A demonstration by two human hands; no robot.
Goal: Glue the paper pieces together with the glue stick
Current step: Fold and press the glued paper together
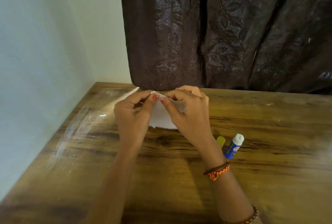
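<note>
While pinching white paper pieces (162, 115) between thumbs and curled fingers, left hand (133, 111) and right hand (188, 114) meeting thumb to thumb above wooden table (89, 169), near its far edge. Dark curtain (224, 29) hanging at 12 o'clock, hem just behind the knuckles; pale wall (36, 53) closing 9 o'clock. Bare wood wide toward 6 and 3. Uncapped glue stick (233, 146) at 4 o'clock, yellow cap (221, 141) beside it.
</note>
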